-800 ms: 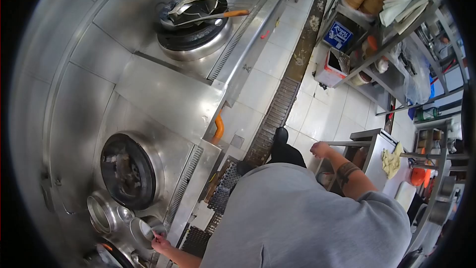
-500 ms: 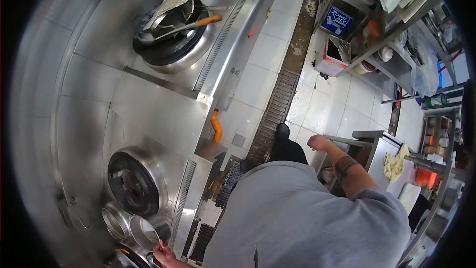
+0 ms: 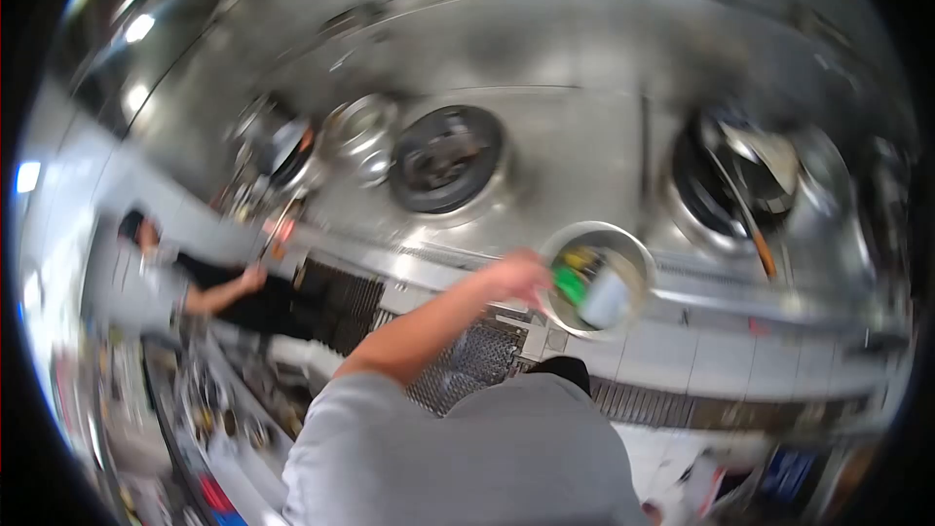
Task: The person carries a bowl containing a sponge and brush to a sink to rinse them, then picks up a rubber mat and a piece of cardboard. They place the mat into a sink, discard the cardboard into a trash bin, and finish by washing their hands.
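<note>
Just right of the frame's centre, your left hand [image 3: 516, 278] closes on the left rim of a round steel pot [image 3: 638, 248]. Blur hides the fingers, but the grip looks narrow and firm. The pot lies to the right of the hand, touching it. Its mouth faces up at you, with something green [image 3: 570, 282] and something pale [image 3: 606, 299] inside. It hangs over the front edge of the range [image 3: 575, 151], lower in the frame than the dark burner [image 3: 446, 158] at centre and the wok [image 3: 745, 170] at upper right, and between them. Your right hand is out of view, so the left is the only one near. At left, a co-worker's hand [image 3: 253, 278] is well apart.
</note>
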### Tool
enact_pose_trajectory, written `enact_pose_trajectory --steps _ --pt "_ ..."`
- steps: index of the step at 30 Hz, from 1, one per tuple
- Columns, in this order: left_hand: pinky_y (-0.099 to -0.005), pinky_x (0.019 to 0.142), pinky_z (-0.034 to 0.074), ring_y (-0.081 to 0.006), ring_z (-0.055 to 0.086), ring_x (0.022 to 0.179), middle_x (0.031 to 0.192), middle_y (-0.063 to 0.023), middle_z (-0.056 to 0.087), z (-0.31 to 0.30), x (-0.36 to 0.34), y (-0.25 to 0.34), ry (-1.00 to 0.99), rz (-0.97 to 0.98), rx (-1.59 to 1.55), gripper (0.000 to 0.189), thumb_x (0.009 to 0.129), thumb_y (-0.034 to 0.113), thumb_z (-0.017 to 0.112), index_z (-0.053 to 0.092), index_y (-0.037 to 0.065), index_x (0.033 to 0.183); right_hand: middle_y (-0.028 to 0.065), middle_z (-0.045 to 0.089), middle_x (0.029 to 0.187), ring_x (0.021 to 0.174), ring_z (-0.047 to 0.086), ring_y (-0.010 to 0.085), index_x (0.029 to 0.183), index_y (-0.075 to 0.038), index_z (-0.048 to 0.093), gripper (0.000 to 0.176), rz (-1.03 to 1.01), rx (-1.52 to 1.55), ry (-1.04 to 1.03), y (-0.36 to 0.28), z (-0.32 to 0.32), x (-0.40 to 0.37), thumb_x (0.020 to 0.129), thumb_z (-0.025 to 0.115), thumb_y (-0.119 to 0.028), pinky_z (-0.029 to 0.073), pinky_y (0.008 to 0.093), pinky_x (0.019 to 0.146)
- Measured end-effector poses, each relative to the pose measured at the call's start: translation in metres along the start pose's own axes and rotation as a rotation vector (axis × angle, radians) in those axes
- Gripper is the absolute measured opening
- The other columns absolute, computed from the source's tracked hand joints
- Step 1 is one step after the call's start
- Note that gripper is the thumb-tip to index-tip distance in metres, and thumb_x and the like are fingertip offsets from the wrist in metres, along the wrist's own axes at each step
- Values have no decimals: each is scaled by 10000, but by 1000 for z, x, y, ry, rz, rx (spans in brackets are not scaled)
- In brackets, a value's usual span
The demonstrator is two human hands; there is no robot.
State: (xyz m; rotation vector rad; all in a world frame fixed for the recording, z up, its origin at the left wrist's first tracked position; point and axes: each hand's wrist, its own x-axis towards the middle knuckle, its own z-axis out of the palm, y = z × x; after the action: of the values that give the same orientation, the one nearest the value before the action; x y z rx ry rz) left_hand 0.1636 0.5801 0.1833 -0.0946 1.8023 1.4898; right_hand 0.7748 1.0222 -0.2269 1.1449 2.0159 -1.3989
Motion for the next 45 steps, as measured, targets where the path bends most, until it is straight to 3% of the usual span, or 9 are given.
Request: enact_pose_trajectory --steps 6,18,24,27,29,30,32,41,45 --pt "-388 392 547 -366 727 601 739 -257 647 160 49 -3 -334 -84 20 210 744 1 597 578 -161 877 127 699 987 891 657 218 1032 -60 709 240 75 12 -38 -124 -46 48 929 559 -217 537 393 758" --pt "-381 379 564 -279 684 470 611 -238 659 402 151 -12 -605 -10 341 242 758 -43 493 692 -152 842 135 667 1146 1074 619 240 1095 -71 708 249 178 61 -54 -168 -115 84 958 569 -224 495 411 926" --pt "-399 414 566 -297 694 515 642 -198 659 514 192 -25 -665 4 314 140 737 52 609 642 -67 804 138 652 1226 1166 600 251 1127 -76 708 255 141 236 -33 -19 -141 37 972 574 -228 474 421 1009" --pt "-405 427 574 -329 719 591 771 -240 685 559 214 -33 -720 -306 173 242 900 111 569 619 -104 998 140 644 1266 1211 590 257 1143 -78 708 259 -410 452 -76 136 -76 -26 980 577 -230 463 425 1051" --pt "-326 422 557 -330 737 648 897 -243 697 598 207 -1 -730 -179 352 267 902 65 537 612 -125 1074 93 707 1120 987 680 205 1192 -44 682 342 -207 170 133 86 -87 -29 882 610 -168 560 391 871" --pt "-314 410 539 -322 745 673 929 -242 698 619 200 18 -690 -159 386 256 882 21 531 611 -132 1071 108 713 1076 881 703 201 1157 -22 677 301 198 740 216 47 -105 -33 893 555 -97 589 353 707" --pt "-305 396 517 -319 747 677 931 -235 702 654 222 16 -658 -163 442 258 858 -1 545 612 -138 1066 117 701 979 833 695 218 1126 -20 654 266 451 957 365 -16 -163 -35 963 533 -193 579 353 642" --pt "-304 390 481 -361 741 684 865 -259 681 787 278 32 -625 -127 456 185 862 4 557 498 -115 992 127 714 876 756 690 228 1000 12 703 293 243 467 643 2 -296 -1 945 521 -210 552 351 730" --pt "-316 385 500 -366 739 686 896 -274 678 841 300 53 -616 -160 484 211 867 -7 550 484 -128 1028 96 716 980 869 690 190 1107 -3 677 314 236 894 596 -41 -386 40 1007 558 -276 550 338 759"
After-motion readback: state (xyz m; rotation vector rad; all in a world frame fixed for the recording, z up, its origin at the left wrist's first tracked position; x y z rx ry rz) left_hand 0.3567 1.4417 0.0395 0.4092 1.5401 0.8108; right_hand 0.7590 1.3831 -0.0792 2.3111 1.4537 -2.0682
